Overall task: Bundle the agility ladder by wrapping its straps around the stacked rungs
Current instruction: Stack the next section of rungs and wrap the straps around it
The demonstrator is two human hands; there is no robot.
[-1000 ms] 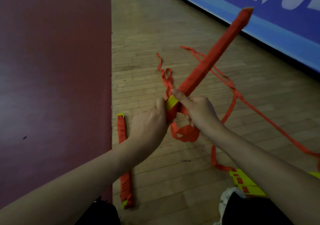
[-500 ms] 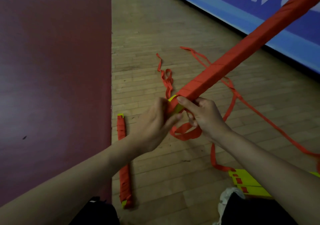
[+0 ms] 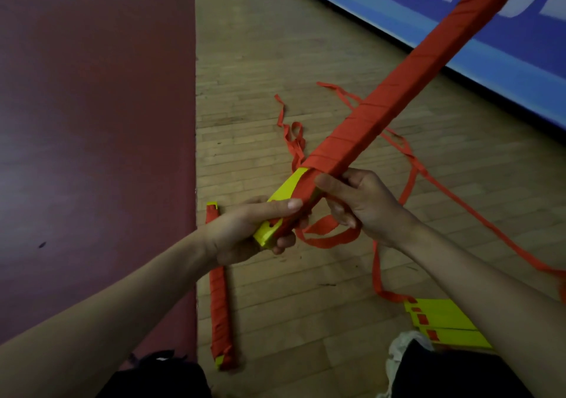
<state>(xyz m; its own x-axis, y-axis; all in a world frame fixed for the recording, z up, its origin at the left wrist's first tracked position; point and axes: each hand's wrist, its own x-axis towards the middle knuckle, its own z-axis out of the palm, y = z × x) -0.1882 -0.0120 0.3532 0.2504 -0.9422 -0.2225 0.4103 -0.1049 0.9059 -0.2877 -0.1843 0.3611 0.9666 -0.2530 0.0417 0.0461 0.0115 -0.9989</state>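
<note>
A long stack of yellow rungs (image 3: 389, 97), wound almost fully in red strap, slants from the centre up to the top right. My left hand (image 3: 248, 232) grips its bare yellow near end, thumb laid along the top. Just above, my right hand (image 3: 358, 204) curls its fingers round the wrapped part and holds a loop of the red strap (image 3: 324, 238) that hangs below the stack. The rest of the loose strap (image 3: 459, 201) trails over the floor to the right.
A finished red-wrapped bundle (image 3: 220, 299) lies on the wooden floor beside the dark red mat (image 3: 92, 152). Unwrapped yellow rungs (image 3: 444, 321) lie at lower right near my shoe. A blue banner wall (image 3: 428, 14) runs along the back right.
The stack has been drawn toward me and its far end raised toward the top right. My left hand slid to the near end, baring more yellow rung.
</note>
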